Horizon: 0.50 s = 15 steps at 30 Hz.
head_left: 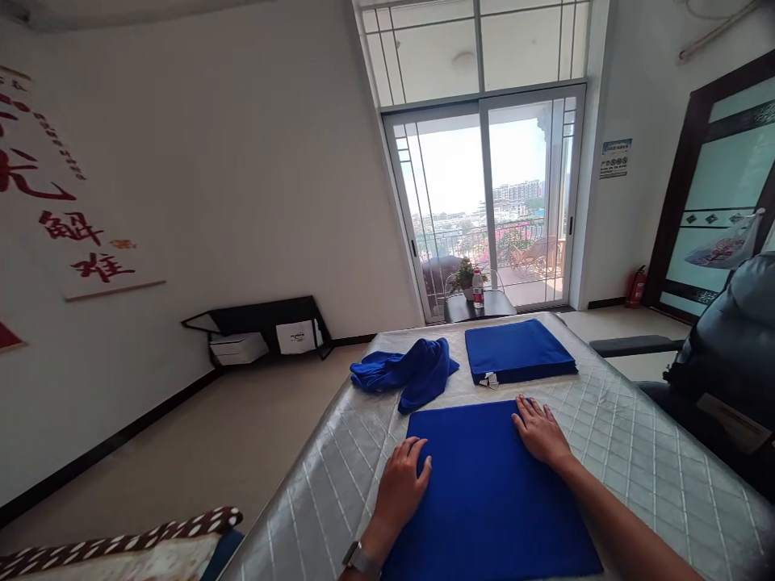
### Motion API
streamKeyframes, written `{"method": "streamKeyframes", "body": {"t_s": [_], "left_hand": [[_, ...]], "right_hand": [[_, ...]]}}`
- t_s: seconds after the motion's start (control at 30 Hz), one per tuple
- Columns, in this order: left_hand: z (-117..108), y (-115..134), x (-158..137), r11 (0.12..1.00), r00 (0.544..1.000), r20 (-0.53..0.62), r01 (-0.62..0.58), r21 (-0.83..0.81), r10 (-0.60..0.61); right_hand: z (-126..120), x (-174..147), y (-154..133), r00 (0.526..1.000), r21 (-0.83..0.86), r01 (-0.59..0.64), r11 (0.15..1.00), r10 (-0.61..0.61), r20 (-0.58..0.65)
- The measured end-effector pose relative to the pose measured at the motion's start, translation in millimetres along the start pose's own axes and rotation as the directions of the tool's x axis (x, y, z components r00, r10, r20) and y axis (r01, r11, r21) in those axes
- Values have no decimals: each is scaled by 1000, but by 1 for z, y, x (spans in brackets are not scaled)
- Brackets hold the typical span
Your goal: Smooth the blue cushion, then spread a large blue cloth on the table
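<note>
A flat blue cloth (484, 492) lies spread in front of me on the silvery quilted surface (327, 492). On its left edge rests my left hand (403, 480), fingers a little bent and apart, with a watch on the wrist. My right hand (541, 430) lies flat with fingers stretched out at the cloth's far right corner. Beyond it sits a neat stack of folded blue cloths (517, 347), with small white labels at its near edge. A crumpled blue cloth (412, 371) lies to the left of the stack.
At the far end stands a small table (496, 305) with a plant (465, 277) and a bottle (478, 289). A black leather chair (739, 339) borders the right side. A low black shelf (263, 315) is by the left wall, and a patterned blanket (139, 549) lies lower left.
</note>
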State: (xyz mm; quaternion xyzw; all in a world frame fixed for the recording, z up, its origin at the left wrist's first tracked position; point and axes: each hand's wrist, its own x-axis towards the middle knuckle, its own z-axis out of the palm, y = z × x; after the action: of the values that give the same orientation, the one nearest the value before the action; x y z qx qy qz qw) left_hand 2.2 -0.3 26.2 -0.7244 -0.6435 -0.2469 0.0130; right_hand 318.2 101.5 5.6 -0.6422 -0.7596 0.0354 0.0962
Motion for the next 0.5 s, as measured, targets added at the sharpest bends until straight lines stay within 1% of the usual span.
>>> {"method": "streamKeyframes", "body": {"t_s": [0.07, 0.13, 0.23, 0.3, 0.33, 0.4, 0.47, 0.5], "left_hand": [[6, 17, 2, 996, 998, 18, -59, -67, 61], [15, 41, 8, 982, 987, 48, -147, -117, 154], [34, 88, 27, 944, 949, 81, -289, -159, 304], [50, 121, 46, 918, 926, 81, -350, -185, 369], [59, 137, 56, 912, 922, 73, -360, -199, 380], [77, 163, 75, 916, 931, 61, -339, -216, 359], [94, 178, 89, 929, 944, 75, -297, -221, 320], [101, 181, 93, 936, 950, 91, -275, -221, 300]], "right_hand": [[0, 0, 1, 1000, 22, -2, 1000, 2, -11], [1, 0, 2, 1000, 42, -5, 999, 6, -18], [2, 0, 4, 1000, 43, 1, 999, 0, -28], [3, -1, 5, 999, 22, 19, 1000, -19, -35], [4, -1, 6, 999, 8, 33, 999, -33, -36], [5, -2, 9, 997, -18, 65, 998, -65, -35], [6, -3, 10, 996, -42, 81, 996, -82, -30], [6, -3, 11, 996, -52, 82, 995, -83, -27]]}}
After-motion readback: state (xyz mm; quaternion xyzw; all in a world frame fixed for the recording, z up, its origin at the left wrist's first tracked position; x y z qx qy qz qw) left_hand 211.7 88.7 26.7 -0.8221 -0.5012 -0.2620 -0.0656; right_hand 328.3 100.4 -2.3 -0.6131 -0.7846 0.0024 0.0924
